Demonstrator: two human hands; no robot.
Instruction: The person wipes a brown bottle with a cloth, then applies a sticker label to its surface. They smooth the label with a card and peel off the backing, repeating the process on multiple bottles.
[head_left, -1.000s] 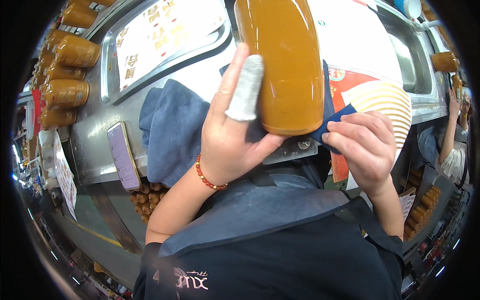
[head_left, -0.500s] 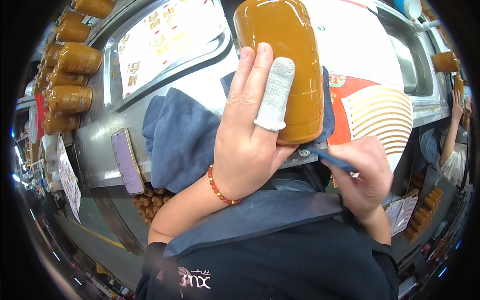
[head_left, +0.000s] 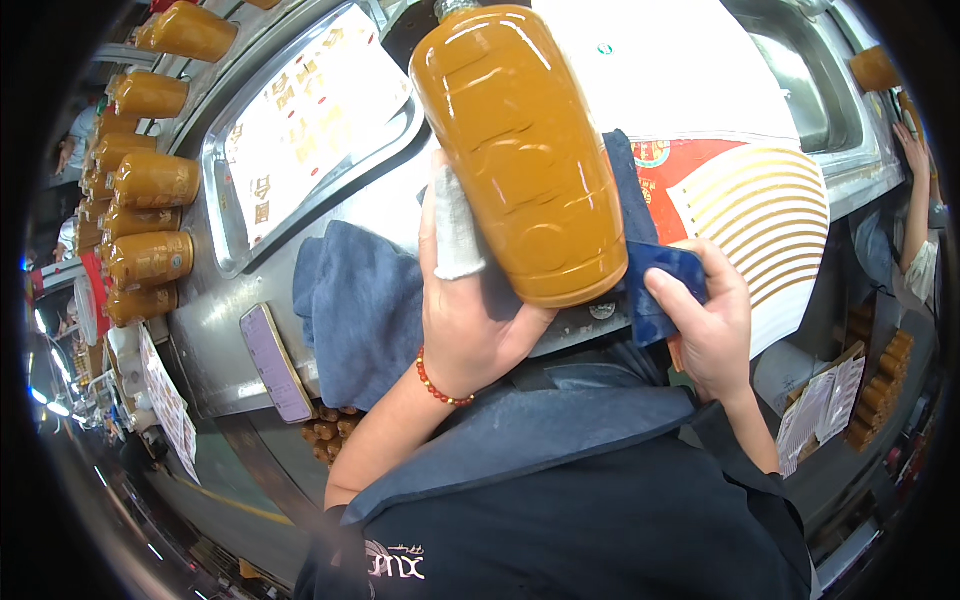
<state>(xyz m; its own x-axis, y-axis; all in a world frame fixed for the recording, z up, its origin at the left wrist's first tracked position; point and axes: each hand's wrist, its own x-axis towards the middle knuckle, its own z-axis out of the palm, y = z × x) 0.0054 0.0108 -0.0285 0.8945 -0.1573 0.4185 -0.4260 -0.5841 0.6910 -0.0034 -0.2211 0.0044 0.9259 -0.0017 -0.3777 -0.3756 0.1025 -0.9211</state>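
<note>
Amber bottle (head_left: pixel 522 165) in left hand (head_left: pixel 465 325) perhaps touches right hand's (head_left: pixel 715 325) blue card (head_left: pixel 646 308).

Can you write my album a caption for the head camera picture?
Left hand holds an orange-brown bottle; right hand holds a flat blue piece.

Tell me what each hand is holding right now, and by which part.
The left hand cradles the orange-brown bottle along its left side, near the base; the right hand pinches the flat blue piece at its right side.
</note>
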